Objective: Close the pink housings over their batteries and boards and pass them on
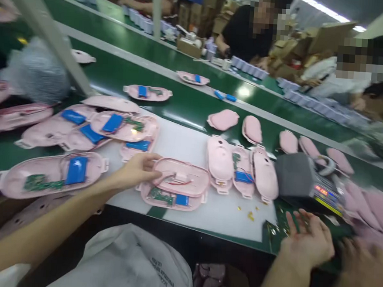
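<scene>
Head view: the left hand (142,170) pinches a pale-pink oval plastic cover (195,178) — over a pink oval plastic shell (169,206) — while the right hand (309,241), fingers loosely spread, is near a dark-grey boxy device (294,179).

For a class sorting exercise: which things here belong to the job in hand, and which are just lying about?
Seemingly the job:
- pink cover, in the left hand
- pink shell beneath, with circuit board, blue pack

Seemingly lying about:
- plastic bundle
- cardboard box

So the left arm (78,210) was stretched way out, left hand (143,170) pinching with bent fingers; right hand (311,239) sat loosely open, fingers slightly curled.
</scene>
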A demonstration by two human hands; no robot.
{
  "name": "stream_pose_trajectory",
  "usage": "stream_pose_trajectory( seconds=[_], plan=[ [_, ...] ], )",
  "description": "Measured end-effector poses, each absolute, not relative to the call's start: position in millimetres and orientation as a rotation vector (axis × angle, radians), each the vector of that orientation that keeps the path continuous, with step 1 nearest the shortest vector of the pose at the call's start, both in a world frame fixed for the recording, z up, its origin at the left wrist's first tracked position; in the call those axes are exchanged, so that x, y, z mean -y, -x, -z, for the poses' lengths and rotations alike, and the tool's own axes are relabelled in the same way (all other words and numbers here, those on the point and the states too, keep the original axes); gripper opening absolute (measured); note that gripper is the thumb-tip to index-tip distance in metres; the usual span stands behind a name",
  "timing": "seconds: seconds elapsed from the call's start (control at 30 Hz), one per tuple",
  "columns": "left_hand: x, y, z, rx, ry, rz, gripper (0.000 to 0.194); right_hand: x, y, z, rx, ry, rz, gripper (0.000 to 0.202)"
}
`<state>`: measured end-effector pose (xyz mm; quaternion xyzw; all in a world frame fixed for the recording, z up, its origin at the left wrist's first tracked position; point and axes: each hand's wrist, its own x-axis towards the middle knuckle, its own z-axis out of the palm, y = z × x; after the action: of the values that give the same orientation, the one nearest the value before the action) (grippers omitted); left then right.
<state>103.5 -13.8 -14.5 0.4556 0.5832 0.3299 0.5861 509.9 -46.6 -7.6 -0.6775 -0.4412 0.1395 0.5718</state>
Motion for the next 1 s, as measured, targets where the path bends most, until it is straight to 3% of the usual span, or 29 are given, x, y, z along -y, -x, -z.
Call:
stream_pose_trajectory(
  seconds=[0.07,0.17,0.3,0.7,0.83,1.0],
  plan=[
    [11.9,-102.1,19.2,-1.235,-0.993,-0.801,0.045,36.5,-446.9,6.0,1.128,1.415,-0.337,0.021],
    [12.6,-102.0,25.8,-1.151,-0.927,-0.897,0.037,17.7,-352.9,-9.8,1.760,1.112,-0.547,0.015],
    [15.5,-102.1,34.0,-1.059,-0.866,-1.029,0.032,-14.4,-286.0,-15.4,2.295,0.962,-0.618,0.015],
    [16.3,-100.8,54.7,-0.953,-0.884,-1.169,0.036,-26.2,-268.9,-0.9,2.640,0.988,-0.328,0.019],
    [17.6,-102.0,61.6,-0.976,-0.939,-1.139,0.035,-29.7,-264.0,1.3,2.577,1.200,-0.164,0.022],
    [20.7,-101.9,64.7,-1.121,-1.011,-1.219,0.033,-46.7,-273.8,-8.3,2.363,1.508,-0.356,0.026]
  ],
)
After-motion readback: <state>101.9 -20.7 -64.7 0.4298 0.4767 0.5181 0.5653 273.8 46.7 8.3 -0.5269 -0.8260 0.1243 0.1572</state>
